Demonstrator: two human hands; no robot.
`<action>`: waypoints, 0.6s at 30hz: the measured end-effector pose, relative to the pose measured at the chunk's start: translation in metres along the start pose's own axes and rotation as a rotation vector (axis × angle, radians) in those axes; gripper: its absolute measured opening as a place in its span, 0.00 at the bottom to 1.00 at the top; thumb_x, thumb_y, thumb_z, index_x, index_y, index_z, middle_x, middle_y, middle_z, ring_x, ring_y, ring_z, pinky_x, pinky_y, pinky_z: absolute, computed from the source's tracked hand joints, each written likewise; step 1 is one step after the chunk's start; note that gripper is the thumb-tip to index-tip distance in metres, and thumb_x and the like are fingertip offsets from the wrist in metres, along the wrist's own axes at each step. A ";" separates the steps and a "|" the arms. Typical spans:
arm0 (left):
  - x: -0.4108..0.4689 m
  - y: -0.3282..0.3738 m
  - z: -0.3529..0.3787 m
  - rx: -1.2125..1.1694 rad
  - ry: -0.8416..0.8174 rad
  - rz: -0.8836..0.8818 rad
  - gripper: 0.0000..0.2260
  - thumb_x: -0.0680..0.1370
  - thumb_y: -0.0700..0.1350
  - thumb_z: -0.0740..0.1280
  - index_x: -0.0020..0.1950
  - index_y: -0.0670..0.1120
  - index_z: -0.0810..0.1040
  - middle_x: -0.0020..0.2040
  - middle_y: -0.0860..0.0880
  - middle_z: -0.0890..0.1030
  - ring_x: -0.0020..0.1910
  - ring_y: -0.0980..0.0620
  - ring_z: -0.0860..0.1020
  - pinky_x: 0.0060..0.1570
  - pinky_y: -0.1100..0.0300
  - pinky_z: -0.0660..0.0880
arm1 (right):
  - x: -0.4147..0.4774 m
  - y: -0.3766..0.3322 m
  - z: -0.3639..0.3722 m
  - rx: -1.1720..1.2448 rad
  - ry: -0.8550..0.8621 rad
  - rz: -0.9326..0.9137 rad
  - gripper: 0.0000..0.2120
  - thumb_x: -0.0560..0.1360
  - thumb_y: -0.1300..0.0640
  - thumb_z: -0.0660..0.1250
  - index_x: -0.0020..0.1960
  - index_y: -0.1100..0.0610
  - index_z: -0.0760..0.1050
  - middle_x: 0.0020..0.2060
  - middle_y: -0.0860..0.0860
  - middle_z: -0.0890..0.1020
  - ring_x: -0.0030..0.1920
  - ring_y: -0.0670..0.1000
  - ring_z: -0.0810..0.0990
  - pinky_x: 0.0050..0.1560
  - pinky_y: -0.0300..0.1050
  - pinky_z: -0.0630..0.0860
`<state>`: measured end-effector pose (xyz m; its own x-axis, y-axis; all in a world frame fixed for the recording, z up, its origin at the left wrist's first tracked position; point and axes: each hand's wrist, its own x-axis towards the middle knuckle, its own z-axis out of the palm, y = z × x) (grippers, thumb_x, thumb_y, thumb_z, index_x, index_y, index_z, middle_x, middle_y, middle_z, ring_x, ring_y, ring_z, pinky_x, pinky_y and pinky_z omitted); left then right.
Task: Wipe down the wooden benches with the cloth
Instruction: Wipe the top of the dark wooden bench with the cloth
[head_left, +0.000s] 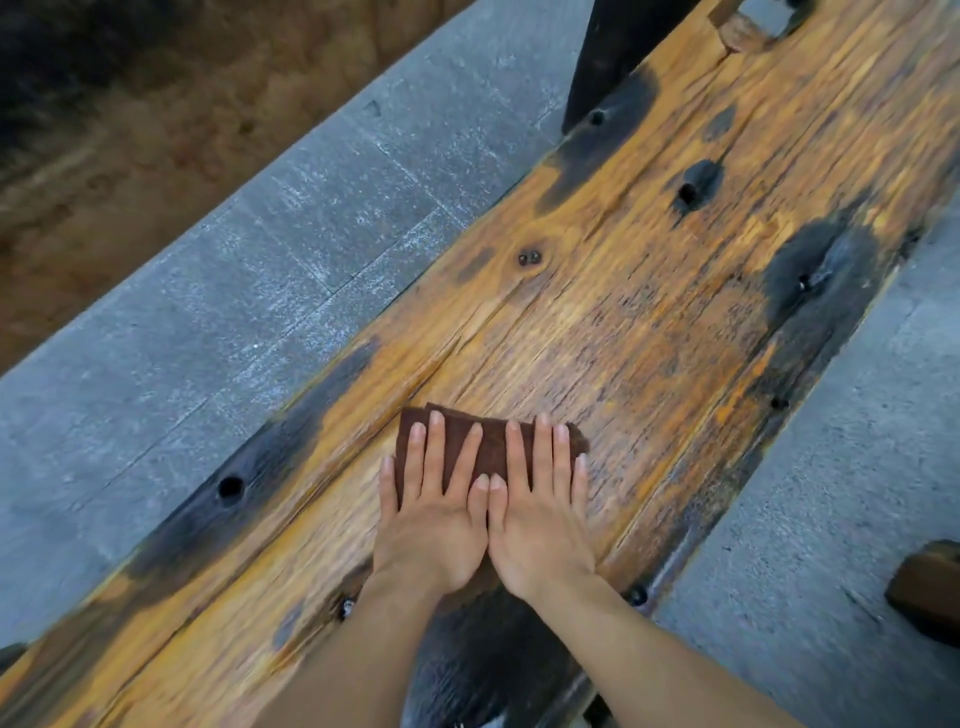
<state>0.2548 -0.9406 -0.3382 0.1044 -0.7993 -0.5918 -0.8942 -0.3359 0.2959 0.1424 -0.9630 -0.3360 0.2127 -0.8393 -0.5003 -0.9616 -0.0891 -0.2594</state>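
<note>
A long wooden bench (613, 291) of orange-brown planks with charred black patches and bolt holes runs diagonally from lower left to upper right. A folded dark brown cloth (491, 441) lies flat on the seat near the middle. My left hand (434, 514) presses on the cloth's left part with straight, spread fingers. My right hand (540, 514) lies beside it, thumbs touching, its straight fingers flat on the cloth's right part. Most of the cloth is hidden under both hands.
Grey stone paving (249, 291) borders the bench on the left, with bare brown earth (119, 130) beyond. More grey paving (831, 519) lies to the right. A dark post (613, 52) rises by the bench's far edge. A dark wooden piece (930, 587) shows at the right edge.
</note>
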 end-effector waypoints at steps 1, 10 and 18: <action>0.002 0.000 0.000 -0.003 0.001 -0.002 0.23 0.80 0.61 0.36 0.62 0.66 0.18 0.61 0.59 0.14 0.62 0.59 0.17 0.58 0.56 0.16 | 0.002 0.001 0.000 -0.014 0.003 -0.016 0.26 0.76 0.46 0.29 0.68 0.49 0.19 0.70 0.52 0.23 0.68 0.50 0.20 0.70 0.53 0.26; 0.038 0.002 -0.025 -0.067 0.054 -0.099 0.22 0.77 0.62 0.33 0.62 0.67 0.20 0.62 0.58 0.15 0.63 0.60 0.17 0.56 0.60 0.16 | 0.056 -0.005 -0.021 -0.088 0.104 -0.216 0.27 0.77 0.47 0.32 0.75 0.50 0.32 0.75 0.53 0.33 0.72 0.51 0.27 0.71 0.53 0.29; 0.110 0.020 -0.065 -0.064 0.106 -0.101 0.25 0.77 0.63 0.34 0.72 0.63 0.29 0.67 0.55 0.19 0.63 0.59 0.17 0.58 0.60 0.17 | 0.131 -0.004 -0.057 -0.051 0.162 -0.236 0.27 0.80 0.48 0.39 0.76 0.50 0.35 0.75 0.52 0.35 0.74 0.50 0.30 0.72 0.52 0.31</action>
<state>0.2766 -1.0678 -0.3484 0.2406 -0.8071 -0.5392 -0.8475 -0.4455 0.2885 0.1641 -1.1031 -0.3533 0.4052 -0.8665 -0.2915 -0.8971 -0.3155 -0.3093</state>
